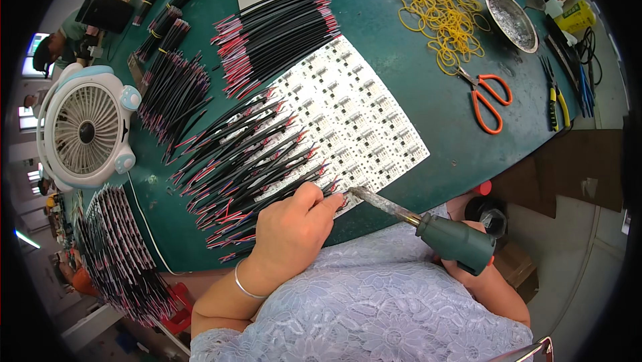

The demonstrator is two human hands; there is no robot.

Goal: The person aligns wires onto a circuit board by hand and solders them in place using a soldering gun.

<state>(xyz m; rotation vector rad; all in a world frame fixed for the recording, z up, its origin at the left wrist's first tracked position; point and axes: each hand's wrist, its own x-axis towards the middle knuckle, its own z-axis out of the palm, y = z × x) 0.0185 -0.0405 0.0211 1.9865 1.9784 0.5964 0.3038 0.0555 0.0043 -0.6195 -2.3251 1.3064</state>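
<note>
Nearest is my lace top, which a hot drip might mark. Ahead and left of my left hand, wires fan out; snagging them with my wrist could strain their joints. That hand pinches narrowly, seemingly on a wire end, at the near edge of the board. The iron, gripped in my right hand, has its tip just beside my left fingertips: a slip could burn me.

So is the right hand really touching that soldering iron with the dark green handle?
Touching. The head view shows the right hand closed round the soldering iron's dark green handle, skin showing against both sides.
</note>
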